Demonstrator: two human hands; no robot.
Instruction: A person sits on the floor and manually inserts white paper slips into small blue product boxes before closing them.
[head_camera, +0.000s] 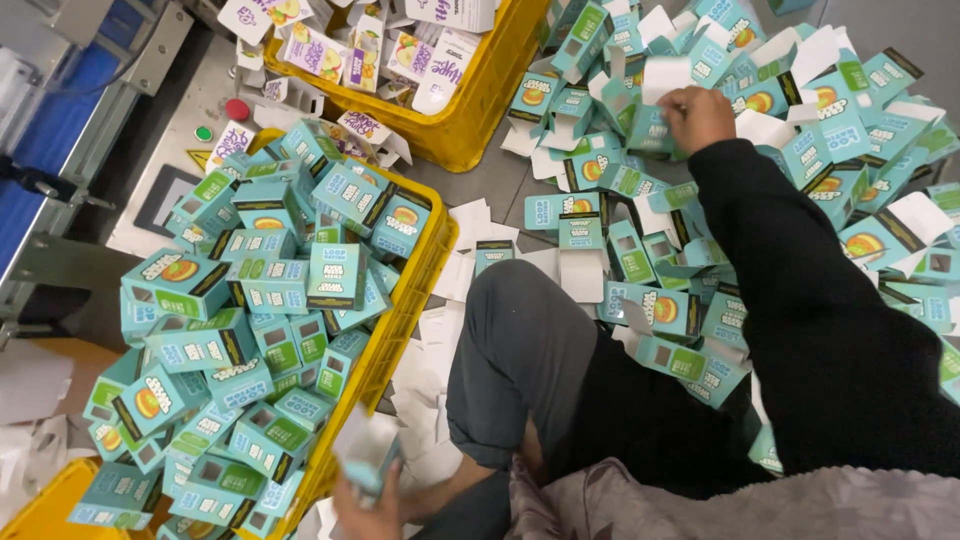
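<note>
The right hand reaches well out from the yellow plastic crate into the loose heap of teal cartons spread on the floor, its grip curled with fingers pressed onto a small teal carton whose white flap stands up just above the knuckles; it seems to pinch that carton, though the fingertips are hidden. The sleeve on that arm is black and soft-looking. The left hand sits at the bottom edge of the view, just beside the crate's near corner, its grip closed around a folded teal carton that is blurred, so the carton's open or shut ends cannot be told. The crate itself is rigid moulded plastic with a ribbed wall, piled above its rim with squared-up teal cardboard boxes, glossy, with green and black panels and a round orange picture. Beyond it stands a second yellow crate holding purple-and-white cartons. Between the crate and the person's grey-trousered knee lie flat white card pieces on the floor.
</note>
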